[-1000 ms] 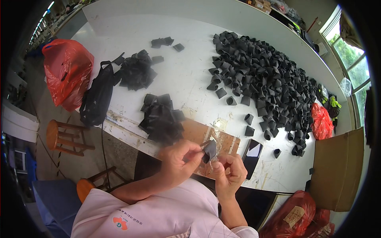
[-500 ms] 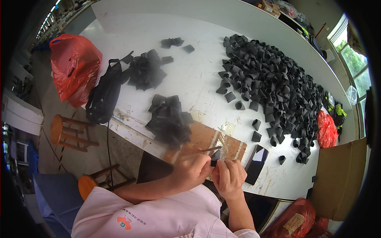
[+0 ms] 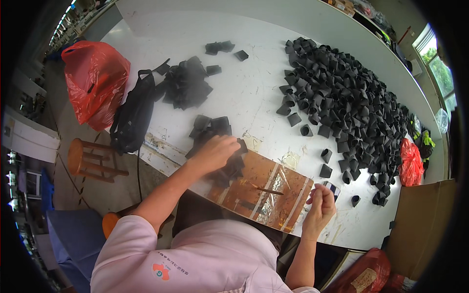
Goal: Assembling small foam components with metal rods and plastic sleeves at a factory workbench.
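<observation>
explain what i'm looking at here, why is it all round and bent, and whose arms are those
This is one view from a wide fisheye camera worn on a person's head, looking down, so straight edges curve. The arms are the wearer's own. The left hand rests on a small pile of flat black pieces on the white table. The right hand hovers, loosely curled, beside a brown board; whether it holds anything is unclear. A big heap of folded black pieces lies to the right, a red plastic bag to the left.
</observation>
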Demonstrator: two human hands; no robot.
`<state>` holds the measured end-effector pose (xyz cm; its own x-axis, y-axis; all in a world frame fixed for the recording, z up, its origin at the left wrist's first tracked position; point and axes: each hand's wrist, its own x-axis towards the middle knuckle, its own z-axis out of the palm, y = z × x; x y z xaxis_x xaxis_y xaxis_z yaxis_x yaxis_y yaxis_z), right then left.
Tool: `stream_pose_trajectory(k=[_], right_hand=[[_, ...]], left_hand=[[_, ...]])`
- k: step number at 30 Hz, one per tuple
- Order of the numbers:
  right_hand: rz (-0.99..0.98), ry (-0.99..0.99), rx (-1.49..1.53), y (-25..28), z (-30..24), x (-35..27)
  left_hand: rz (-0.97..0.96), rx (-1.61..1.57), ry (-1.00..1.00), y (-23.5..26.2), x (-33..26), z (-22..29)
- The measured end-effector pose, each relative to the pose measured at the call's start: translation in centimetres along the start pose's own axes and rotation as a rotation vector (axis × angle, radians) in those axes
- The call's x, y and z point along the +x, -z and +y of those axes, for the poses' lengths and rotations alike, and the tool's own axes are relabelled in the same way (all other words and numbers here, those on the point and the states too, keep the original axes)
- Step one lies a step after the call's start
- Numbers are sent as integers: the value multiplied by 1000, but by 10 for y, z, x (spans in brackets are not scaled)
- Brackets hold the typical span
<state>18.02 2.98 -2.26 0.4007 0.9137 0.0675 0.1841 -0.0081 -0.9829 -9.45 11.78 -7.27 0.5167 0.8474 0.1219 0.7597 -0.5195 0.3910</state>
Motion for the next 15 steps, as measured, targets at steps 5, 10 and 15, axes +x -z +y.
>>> stream_pose_trajectory(k=[5, 10, 15], right_hand=[[-93, -148, 51, 9, 16, -23], [-179, -62, -3, -2, 2, -35], [-338, 277, -163, -23, -44, -45]], left_hand=[[2, 28, -74, -8, 2, -15], [261, -126, 38, -6, -2, -5], [136, -983, 492, 28, -17, 48]])
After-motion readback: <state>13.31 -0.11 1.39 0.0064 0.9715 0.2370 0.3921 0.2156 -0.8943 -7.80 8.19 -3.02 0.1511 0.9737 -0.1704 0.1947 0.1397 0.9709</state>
